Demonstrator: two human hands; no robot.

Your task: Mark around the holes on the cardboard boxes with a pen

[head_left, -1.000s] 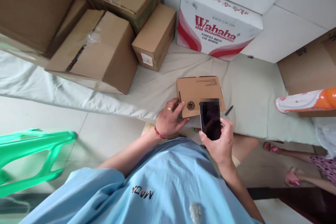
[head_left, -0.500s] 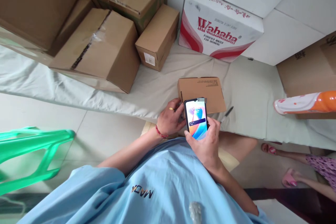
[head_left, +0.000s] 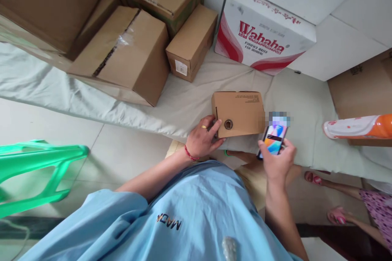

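Note:
A small brown cardboard box (head_left: 240,111) with a round hole in its near face lies on a pale sheet-covered surface (head_left: 183,106). My left hand (head_left: 203,138), wearing a ring and a red wrist thread, rests against the box's near left corner with its fingers curled on it. My right hand (head_left: 277,162) holds a phone (head_left: 273,139) with a lit, colourful screen just right of the box, near the surface's front edge.
Several larger brown cartons (head_left: 128,49) stand at the back left, and a red-and-white Wahaha carton (head_left: 263,32) at the back right. An orange-and-white bottle (head_left: 358,126) lies at the right. A green plastic stool (head_left: 36,171) stands at left. Another person's feet in pink sandals (head_left: 330,200) are at the lower right.
My right hand has carried the phone from in front of the box to its right side, uncovering the hole. The screen lit up. My left hand stayed at the box.

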